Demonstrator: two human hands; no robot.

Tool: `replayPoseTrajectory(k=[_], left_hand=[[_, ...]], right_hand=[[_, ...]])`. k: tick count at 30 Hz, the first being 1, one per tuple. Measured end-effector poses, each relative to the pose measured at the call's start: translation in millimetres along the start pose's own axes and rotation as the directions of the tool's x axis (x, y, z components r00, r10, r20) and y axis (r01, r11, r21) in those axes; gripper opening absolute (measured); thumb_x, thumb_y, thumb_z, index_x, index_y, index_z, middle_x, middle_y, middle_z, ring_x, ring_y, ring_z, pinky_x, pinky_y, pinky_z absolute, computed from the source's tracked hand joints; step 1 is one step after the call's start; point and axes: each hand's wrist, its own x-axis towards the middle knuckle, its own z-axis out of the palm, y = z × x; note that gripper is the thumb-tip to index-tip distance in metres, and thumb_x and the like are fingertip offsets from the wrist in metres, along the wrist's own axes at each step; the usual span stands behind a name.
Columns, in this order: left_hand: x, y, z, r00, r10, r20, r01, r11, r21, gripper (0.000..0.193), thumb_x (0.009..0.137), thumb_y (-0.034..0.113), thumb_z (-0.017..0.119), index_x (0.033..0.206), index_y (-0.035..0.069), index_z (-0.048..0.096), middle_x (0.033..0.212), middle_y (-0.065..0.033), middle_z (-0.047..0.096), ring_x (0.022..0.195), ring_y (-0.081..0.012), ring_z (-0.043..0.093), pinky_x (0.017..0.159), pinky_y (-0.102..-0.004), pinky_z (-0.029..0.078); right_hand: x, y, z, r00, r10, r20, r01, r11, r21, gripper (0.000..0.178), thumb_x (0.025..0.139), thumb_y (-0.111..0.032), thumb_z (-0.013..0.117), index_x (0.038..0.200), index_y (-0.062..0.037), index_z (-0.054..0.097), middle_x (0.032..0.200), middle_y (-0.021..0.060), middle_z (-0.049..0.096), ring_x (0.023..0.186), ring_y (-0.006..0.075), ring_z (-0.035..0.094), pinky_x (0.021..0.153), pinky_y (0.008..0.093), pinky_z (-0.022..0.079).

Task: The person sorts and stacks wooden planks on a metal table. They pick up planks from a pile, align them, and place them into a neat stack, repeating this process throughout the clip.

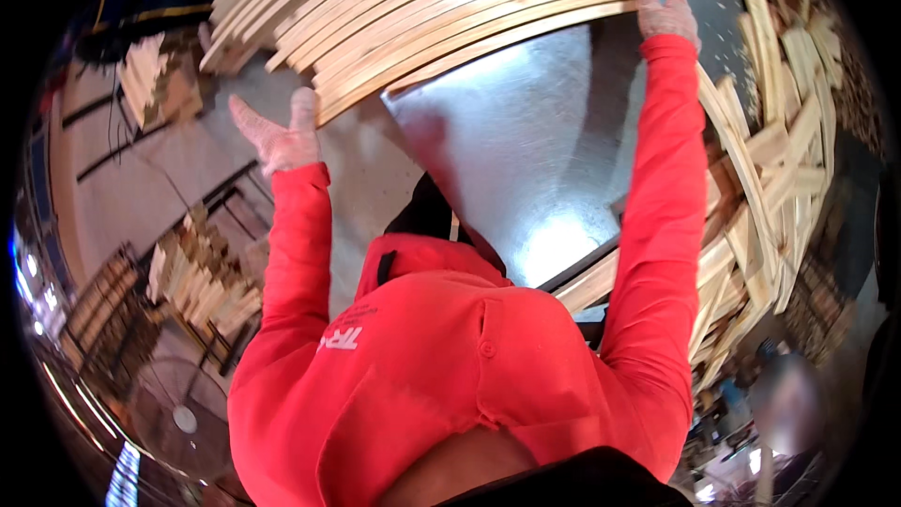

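Long, pale wooden strips lie side by side across a shiny metal tabletop. Their left ends are uneven and reach past the table's edge. At the near strip's left end is my left hand, open, its thumb raised right by the wood and its index finger stretched away. My right hand is at the strips' right ends, fingers spread, with one side against the wood. Neither hand is wrapped round a strip. Both arms reach forward in red sleeves.
A jumbled heap of wooden strips stands close along the right side. On the left, a stack of wood pieces rests on a dark rack, with another stack farther off. A person is at the lower right.
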Motion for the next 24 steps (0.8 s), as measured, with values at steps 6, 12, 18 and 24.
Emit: replayPoseTrajectory(k=[6, 12, 18, 24], left_hand=[[-24.8, -23.8, 12.0, 0.501, -0.641, 0.581, 0.771, 0.026, -0.636, 0.079, 0.091, 0.070, 0.040, 0.136, 0.005, 0.044, 0.127, -0.0179, 0.056, 0.109, -0.0408, 0.056, 0.090, -0.0567, 0.047], [-20.3, -21.3, 24.0, 0.435, -0.664, 0.608, 0.753, -0.102, -0.650, 0.078, 0.091, 0.071, 0.037, 0.139, 0.009, 0.044, 0.128, -0.0117, 0.057, 0.111, -0.0352, 0.055, 0.084, -0.0561, 0.046], [-26.4, -49.6, 12.8, 0.500, -0.638, 0.586, 0.828, 0.152, -0.540, 0.078, 0.089, 0.073, 0.036, 0.138, 0.015, 0.049, 0.117, 0.0005, 0.062, 0.092, -0.0221, 0.053, 0.061, -0.0352, 0.037], [-5.6, -15.7, -43.7, 0.725, -0.607, 0.325, 0.537, 0.204, -0.818, 0.066, 0.090, 0.055, 0.047, 0.118, -0.004, 0.057, 0.105, -0.0192, 0.064, 0.093, -0.0345, 0.064, 0.075, -0.0514, 0.055]], right_hand=[[15.8, -20.2, 34.2, 0.999, -0.001, 0.052, 0.001, 1.000, -0.010, 0.087, 0.079, -0.064, 0.062, 0.143, -0.0083, 0.043, 0.126, 0.0202, 0.062, 0.117, 0.0350, 0.059, 0.100, 0.0397, 0.044], [2.6, -17.1, 34.8, 0.976, -0.200, -0.083, 0.192, 0.977, -0.087, 0.062, 0.091, -0.052, 0.056, 0.140, -0.0154, 0.050, 0.114, 0.0179, 0.068, 0.106, 0.0347, 0.065, 0.097, 0.0373, 0.047], [16.7, -22.1, 6.5, 0.961, -0.236, 0.145, 0.264, 0.938, -0.226, 0.053, 0.097, -0.056, 0.038, 0.138, -0.0258, 0.052, 0.123, 0.0163, 0.064, 0.122, 0.0316, 0.056, 0.112, 0.0423, 0.027], [15.1, -20.7, -38.7, 0.844, -0.410, -0.347, 0.535, 0.699, 0.474, 0.038, 0.094, -0.031, 0.063, 0.125, -0.0080, 0.063, 0.117, 0.0085, 0.066, 0.111, 0.0206, 0.059, 0.102, 0.0313, 0.042]])
